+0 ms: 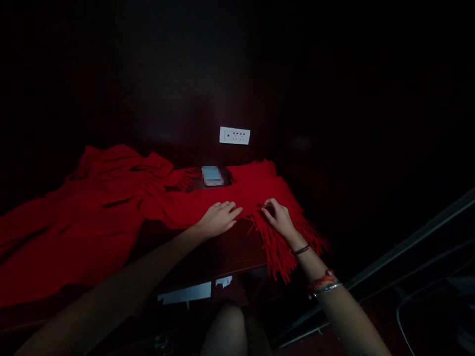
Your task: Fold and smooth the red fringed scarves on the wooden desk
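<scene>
A red fringed scarf (196, 203) lies across a dark wooden table, bunched in wide folds on the left and folded over at its right end. My left hand (218, 218) rests on the lower edge of the scarf's narrow middle stretch, fingers apart and palm down, with a ring on one finger. To its right, my right hand (277, 217) is closed in a pinch at the scarf's surface, just above the tassels (278, 254). The tassels hang over the table's front edge. Cloth between the right fingertips is only partly visible in the dim light.
A phone-like device with a blurred screen (213, 176) lies behind the scarf. On the dark back wall is a white power socket (235, 136). Paper pieces (187, 293) show below the table edge, near my knee (226, 331). A pale cable (401, 316) runs at lower right.
</scene>
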A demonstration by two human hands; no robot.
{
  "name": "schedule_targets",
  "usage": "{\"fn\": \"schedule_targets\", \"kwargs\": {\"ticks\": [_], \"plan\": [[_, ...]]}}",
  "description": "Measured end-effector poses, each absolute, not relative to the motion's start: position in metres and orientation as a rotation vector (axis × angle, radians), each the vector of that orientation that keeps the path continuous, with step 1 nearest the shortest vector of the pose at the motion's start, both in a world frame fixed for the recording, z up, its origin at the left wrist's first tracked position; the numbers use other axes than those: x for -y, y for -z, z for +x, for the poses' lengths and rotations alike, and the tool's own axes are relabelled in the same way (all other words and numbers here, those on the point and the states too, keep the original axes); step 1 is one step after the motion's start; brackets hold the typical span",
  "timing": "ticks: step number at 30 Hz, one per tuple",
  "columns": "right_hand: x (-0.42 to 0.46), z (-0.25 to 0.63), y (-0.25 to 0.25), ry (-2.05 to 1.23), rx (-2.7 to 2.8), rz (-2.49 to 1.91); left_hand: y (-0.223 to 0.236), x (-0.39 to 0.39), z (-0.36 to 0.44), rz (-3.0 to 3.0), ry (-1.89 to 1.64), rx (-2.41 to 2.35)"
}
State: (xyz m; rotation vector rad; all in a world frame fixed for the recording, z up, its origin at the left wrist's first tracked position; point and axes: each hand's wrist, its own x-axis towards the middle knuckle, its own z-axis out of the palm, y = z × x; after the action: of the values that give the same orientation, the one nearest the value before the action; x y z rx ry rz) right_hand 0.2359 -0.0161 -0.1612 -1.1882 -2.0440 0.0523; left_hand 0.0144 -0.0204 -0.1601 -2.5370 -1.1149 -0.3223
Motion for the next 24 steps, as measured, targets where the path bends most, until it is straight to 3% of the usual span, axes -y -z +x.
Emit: {"fn": "schedule_targets", "kwargs": {"ticks": [24], "plan": [[0.008, 0.240, 0.166, 0.217, 2.244, -1.206, 0.152, 0.010, 0.001, -2.580, 0.137, 1.132]]}}
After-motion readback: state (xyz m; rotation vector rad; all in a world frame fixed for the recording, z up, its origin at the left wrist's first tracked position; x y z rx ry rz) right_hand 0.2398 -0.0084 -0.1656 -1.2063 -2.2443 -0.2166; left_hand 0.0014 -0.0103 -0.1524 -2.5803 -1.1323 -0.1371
